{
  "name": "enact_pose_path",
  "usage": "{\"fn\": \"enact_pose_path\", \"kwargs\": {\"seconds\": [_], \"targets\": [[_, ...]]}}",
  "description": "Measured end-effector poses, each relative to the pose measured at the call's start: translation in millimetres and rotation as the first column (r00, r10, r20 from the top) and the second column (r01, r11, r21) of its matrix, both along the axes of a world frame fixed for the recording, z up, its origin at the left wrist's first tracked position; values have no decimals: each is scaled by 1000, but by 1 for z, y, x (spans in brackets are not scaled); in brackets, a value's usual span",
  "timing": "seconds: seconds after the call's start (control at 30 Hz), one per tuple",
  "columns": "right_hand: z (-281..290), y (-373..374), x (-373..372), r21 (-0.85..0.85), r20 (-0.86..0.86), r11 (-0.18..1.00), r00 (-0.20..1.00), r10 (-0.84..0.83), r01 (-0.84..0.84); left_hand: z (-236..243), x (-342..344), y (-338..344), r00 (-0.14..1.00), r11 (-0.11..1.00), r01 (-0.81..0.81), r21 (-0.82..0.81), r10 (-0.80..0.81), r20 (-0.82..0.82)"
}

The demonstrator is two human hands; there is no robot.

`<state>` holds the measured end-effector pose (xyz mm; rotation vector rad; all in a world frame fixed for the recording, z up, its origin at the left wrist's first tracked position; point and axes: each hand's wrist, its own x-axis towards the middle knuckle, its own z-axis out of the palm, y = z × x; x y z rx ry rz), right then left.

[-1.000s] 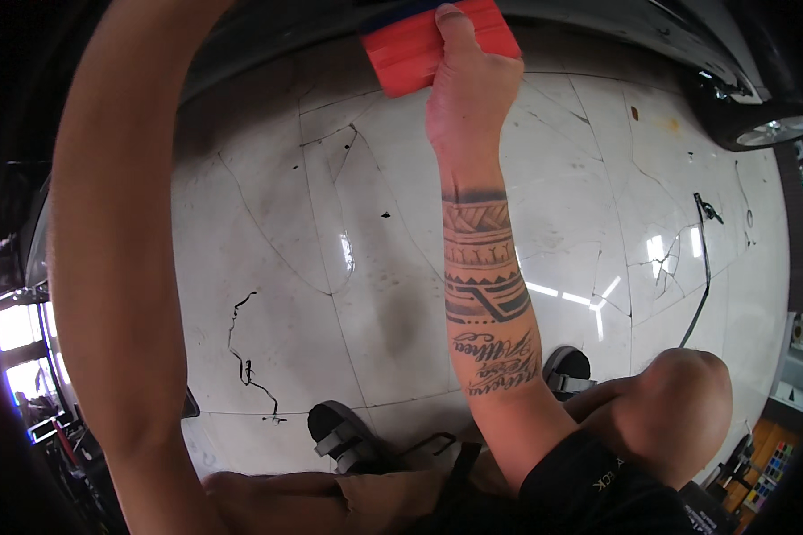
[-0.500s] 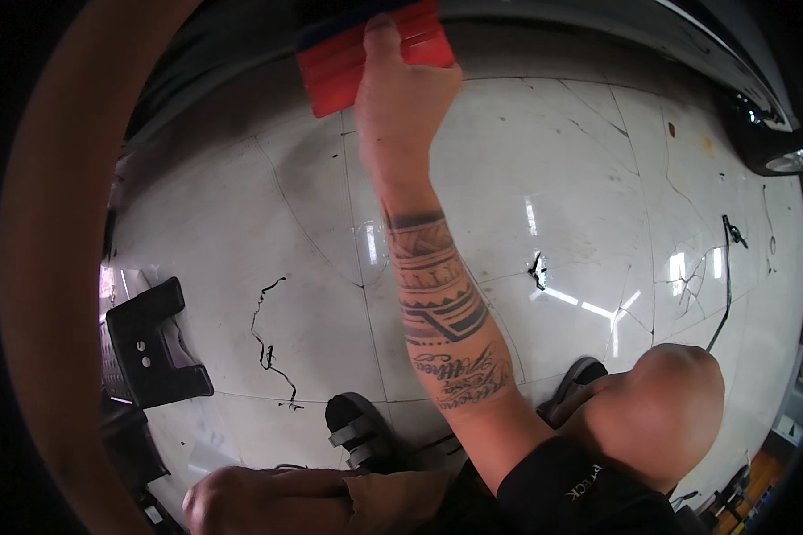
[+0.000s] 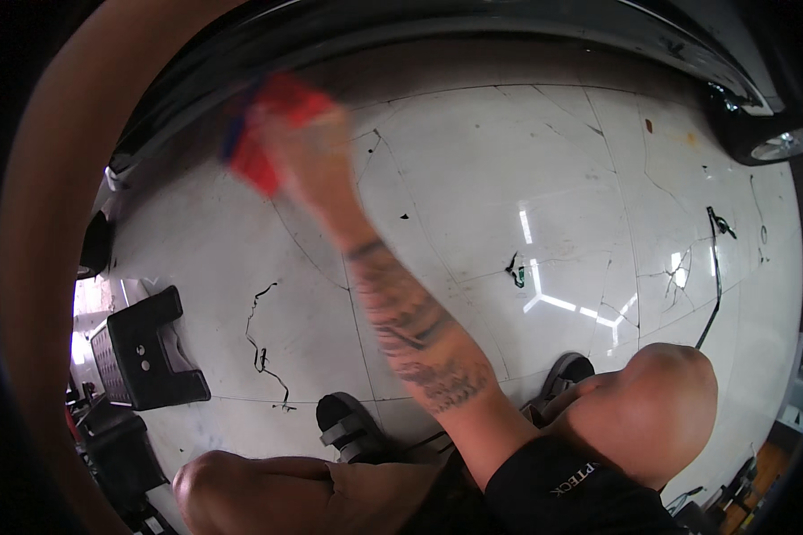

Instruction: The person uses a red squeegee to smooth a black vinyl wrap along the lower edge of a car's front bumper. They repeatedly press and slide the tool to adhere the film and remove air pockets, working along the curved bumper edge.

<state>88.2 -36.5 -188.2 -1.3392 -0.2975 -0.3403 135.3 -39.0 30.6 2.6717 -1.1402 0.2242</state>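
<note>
My right hand, blurred by motion, grips a red squeegee with a dark blue edge, just below the dark car body panel across the top. The tattooed forearm reaches up from the lower right. My left forearm arches along the left rim toward the top; its hand is out of sight beyond the upper edge.
A car wheel is at upper right. A black plastic step stool stands at left. The cracked white tiled floor carries thin dark strips and a small green-black scrap. My bent knees and sandaled feet show below.
My right hand with the squeegee has moved left and downward, away from the upper middle, and now blurs. More of the floor at left and of the stool shows beside my left forearm.
</note>
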Motion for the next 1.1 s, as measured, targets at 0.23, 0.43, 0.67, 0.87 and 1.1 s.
{"fn": "enact_pose_path", "kwargs": {"seconds": [0.23, 0.43, 0.67, 0.87, 1.1], "targets": [[45, -167, 47, 321, -207, 861, 916, -344, 396, 11, -6, -8, 993, 1000, -17, 25, 19, -113], [22, -75, 47, 74, -305, 854, 827, -472, 515, 0, -4, -1, 1000, 1000, 25, -14, -25, 4], [8, -4, 10, -64, -406, 994, 908, -105, 86, -11, -9, 27, 996, 996, 81, -23, -80, 46], [8, -52, -1, 142, -430, 986, 903, -21, 91, -21, -42, 109, 792, 771, -579, 267, 609, -40], [5, -31, -9, 104, -349, 987, 933, -82, 125, -80, -48, 171, 855, 940, -300, -164, 341, 391]]}}
